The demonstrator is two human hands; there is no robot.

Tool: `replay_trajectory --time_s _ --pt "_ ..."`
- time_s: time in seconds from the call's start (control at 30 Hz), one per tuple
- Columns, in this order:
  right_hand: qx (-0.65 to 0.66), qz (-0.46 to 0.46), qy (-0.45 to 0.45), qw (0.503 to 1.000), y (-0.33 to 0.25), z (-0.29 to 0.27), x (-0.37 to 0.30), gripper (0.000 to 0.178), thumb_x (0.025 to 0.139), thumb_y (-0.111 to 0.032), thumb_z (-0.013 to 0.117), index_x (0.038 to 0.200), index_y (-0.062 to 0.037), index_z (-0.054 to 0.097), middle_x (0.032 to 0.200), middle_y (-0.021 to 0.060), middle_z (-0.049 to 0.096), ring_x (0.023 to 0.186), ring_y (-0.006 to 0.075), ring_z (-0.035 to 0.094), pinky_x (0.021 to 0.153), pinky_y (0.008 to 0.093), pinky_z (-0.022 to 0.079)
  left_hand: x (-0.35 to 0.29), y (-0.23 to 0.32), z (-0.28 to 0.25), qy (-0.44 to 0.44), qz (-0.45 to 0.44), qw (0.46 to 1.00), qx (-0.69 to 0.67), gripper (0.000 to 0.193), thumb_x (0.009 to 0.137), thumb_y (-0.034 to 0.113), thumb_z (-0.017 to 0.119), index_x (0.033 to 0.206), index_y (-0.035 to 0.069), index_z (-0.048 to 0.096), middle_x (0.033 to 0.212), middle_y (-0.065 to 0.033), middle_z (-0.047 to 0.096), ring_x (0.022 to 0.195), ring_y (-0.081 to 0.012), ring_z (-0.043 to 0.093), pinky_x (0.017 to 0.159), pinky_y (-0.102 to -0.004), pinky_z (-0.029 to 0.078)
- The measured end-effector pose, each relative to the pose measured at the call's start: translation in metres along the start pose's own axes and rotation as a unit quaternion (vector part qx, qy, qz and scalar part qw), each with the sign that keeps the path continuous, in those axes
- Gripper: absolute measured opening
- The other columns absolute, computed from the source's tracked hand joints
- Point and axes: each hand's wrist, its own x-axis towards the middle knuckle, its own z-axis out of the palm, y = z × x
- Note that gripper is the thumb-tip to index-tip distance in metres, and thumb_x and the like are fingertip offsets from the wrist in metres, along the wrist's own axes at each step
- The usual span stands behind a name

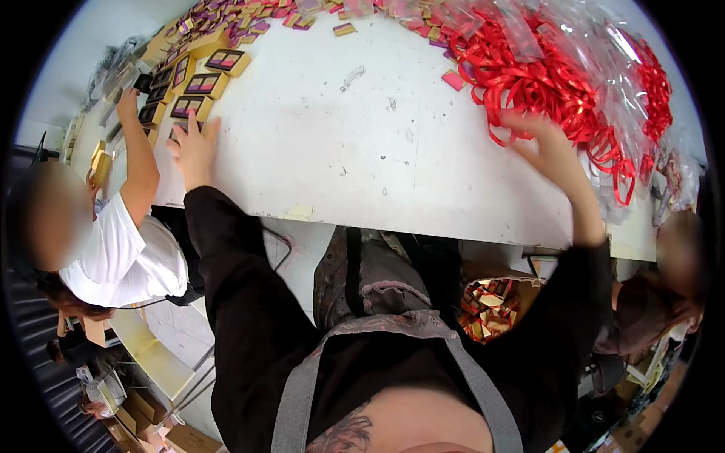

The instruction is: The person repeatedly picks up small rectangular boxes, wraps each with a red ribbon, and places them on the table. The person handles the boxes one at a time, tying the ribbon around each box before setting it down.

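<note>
My left hand lies flat on the white table at its near left, fingers spread, fingertips touching a small gold box with a purple inlay. More such gold boxes stand in rows beyond it. My right hand reaches into a tangled heap of red ribbons at the table's right, fingers apart among the loops; whether it grips a ribbon is not visible. Clear plastic bags lie over the ribbons.
A person in a white shirt sits at my left, one hand on the gold boxes. Another person is at my right. Small pink and gold pieces are scattered along the far edge. A box of gold parts sits under the table.
</note>
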Motion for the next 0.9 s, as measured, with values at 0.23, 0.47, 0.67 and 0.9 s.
replay_trajectory --time_s 0.23,0.47,0.67,0.9 --pt "-0.310 0.023 0.324 0.894 0.078 0.064 0.215 0.071 0.075 -0.037 0.070 0.134 -0.0120 0.040 0.124 0.0146 0.055 0.117 0.0343 0.047 0.096 0.0516 0.035 -0.060 0.058 0.015 -0.001 0.144 0.989 -0.029 0.087 0.078 0.060 0.059 0.140 0.005 0.033 0.143 -0.0276 0.027 0.132 -0.0492 0.019 0.108 -0.0530 0.020" --pt "0.156 -0.048 0.285 0.945 -0.015 0.067 0.150 0.064 0.068 -0.031 0.077 0.116 0.0038 0.052 0.107 0.0171 0.060 0.101 0.0303 0.055 0.082 0.0360 0.046 -0.150 0.168 -0.055 -0.088 0.229 0.875 -0.418 0.086 0.079 0.032 0.068 0.143 0.001 0.020 0.144 -0.0272 0.027 0.133 -0.0405 0.028 0.109 -0.0492 0.020" --pt "0.055 -0.273 0.186 0.942 -0.096 0.127 0.041 0.079 0.056 -0.038 0.084 0.122 -0.0096 0.051 0.119 0.0156 0.049 0.105 0.0360 0.049 0.084 0.0439 0.044 -0.164 0.174 -0.089 -0.219 -0.064 0.523 -0.822 0.083 0.074 0.001 0.070 0.141 0.007 0.020 0.131 -0.0190 0.040 0.096 -0.0250 0.062 0.077 -0.0296 0.051" --pt "-0.148 -0.153 0.057 0.976 -0.075 0.146 0.061 0.081 0.064 -0.038 0.077 0.135 -0.0210 0.043 0.145 0.0203 0.029 0.125 0.0480 0.036 0.098 0.0523 0.036 -0.117 0.112 -0.089 -0.232 0.195 0.860 -0.411 0.069 0.061 0.011 0.081 0.120 0.009 0.045 0.105 -0.0075 0.052 0.084 -0.0215 0.061 0.071 -0.0295 0.050"
